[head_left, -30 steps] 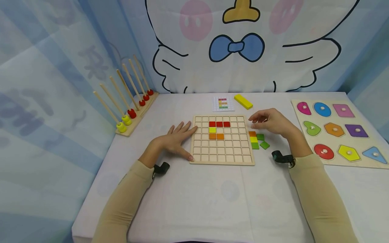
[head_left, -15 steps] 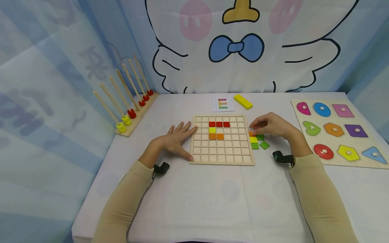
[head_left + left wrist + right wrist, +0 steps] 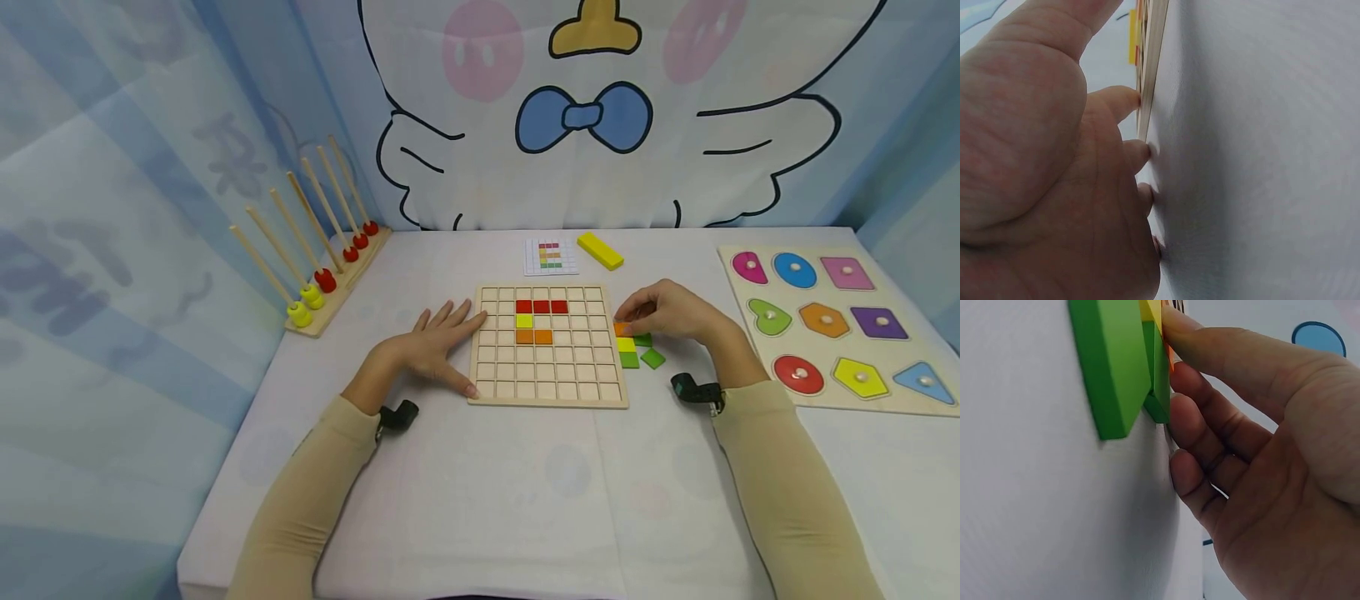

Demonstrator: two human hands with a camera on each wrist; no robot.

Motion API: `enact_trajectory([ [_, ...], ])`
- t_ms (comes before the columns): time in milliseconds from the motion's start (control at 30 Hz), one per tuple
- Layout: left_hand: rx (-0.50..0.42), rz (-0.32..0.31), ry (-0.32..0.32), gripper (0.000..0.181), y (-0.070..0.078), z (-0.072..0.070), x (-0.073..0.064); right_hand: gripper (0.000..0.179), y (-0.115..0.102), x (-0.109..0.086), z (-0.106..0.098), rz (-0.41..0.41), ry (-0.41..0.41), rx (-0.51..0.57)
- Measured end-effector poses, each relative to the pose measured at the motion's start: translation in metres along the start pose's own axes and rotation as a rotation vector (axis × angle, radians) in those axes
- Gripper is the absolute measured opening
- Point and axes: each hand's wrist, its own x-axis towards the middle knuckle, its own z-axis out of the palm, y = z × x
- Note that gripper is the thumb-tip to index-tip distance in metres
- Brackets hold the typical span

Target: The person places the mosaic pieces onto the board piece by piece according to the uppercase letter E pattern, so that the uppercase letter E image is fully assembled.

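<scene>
My left hand rests with spread fingers at the left edge of a wooden grid board, thumb on its near corner. On the board lie a row of red tiles, a yellow tile and two orange tiles. Just off the right edge, my right hand pinches an orange square tile between thumb and fingers; the fingers partly hide it. Beside it are a yellow tile and several green tiles, large in the right wrist view, where the nearest green tile stands out.
Behind the board lie a pattern card and a yellow block. A wooden peg stand with red and yellow beads occupies the left rear. At right lies a shape puzzle board with knobbed pieces.
My right hand has come down and slightly toward me, from beside the board's upper right onto the orange tile, its fingers closing there. My left hand has stayed in place.
</scene>
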Motion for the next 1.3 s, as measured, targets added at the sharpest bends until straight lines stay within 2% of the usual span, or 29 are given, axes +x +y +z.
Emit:
enact_trajectory([
  [333,-0.004,0.001,0.000,0.135,0.0006,-0.0003,-0.0002,0.023,-0.0028,0.0001,0.0010,0.033,0.023,-0.020],
  [1133,0.010,-0.001,0.002,0.135,0.0017,-0.0010,-0.0009,0.019,-0.0042,0.0022,0.0027,0.006,0.025,-0.019],
  [1300,0.009,0.002,0.010,0.135,0.0008,0.0002,-0.0001,0.021,-0.0052,0.0019,0.0034,0.012,0.063,-0.021],
])
